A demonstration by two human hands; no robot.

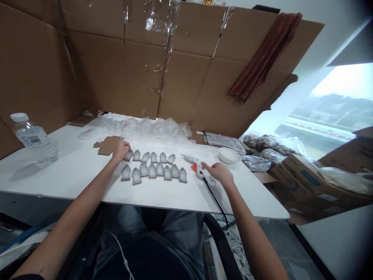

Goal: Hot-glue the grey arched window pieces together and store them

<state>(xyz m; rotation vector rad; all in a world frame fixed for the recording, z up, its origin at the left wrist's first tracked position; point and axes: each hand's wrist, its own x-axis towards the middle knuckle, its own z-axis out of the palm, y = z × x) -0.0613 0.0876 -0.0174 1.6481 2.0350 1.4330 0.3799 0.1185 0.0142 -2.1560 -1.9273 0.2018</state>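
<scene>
Two rows of small grey arched pieces [152,171], shaped like little doors or windows, lie on the white table. My left hand [120,151] is at the left end of the back row, fingers curled closed on the end piece [128,155], which is partly covered by them. On the right, my right hand [219,173] is closed around a white glue gun [199,171] with an orange nozzle, lying low over the table; a black cord runs from it off the front edge. A thin white pen-like tool [190,158] with a fine tip lies just behind the gun.
A brown cardboard piece [108,145] lies beside my left hand. Clear plastic bags [154,128] line the back, before a tall cardboard wall [189,77]. A water bottle [35,138] stands left; a white bowl [229,156] and folded newspaper [224,140] are right. Boxes [303,179] stand beyond.
</scene>
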